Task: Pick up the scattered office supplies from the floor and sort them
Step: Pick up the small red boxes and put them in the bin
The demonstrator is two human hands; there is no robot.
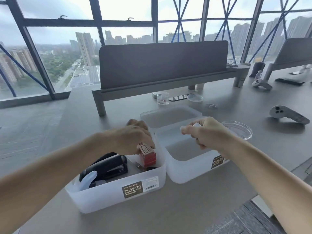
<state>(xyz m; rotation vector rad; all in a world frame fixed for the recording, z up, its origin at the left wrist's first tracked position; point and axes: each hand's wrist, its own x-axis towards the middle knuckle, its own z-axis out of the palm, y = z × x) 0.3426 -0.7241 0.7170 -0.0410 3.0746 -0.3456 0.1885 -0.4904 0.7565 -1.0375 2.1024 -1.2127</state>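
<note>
Three frosted plastic containers stand on the grey desk. In the near left container [94, 198] lie a black stapler [108, 168] and a pale blue-white tool [88, 179]. My left hand [133, 139] reaches into it and grips a stack of small red boxes [147, 155] from above. My right hand [205, 132] hovers over the near right container [184, 171], fingers curled round a small clear object [196, 124] that is mostly hidden. The far container [170, 115] behind them shows nothing inside.
A glass petri dish [239, 130] lies right of my right hand. A grey controller [287, 114], a small beaker [163, 98] and another dish [195, 97] sit further back. A dark desk divider [162, 65] runs across the far side. The desk edge is at lower right.
</note>
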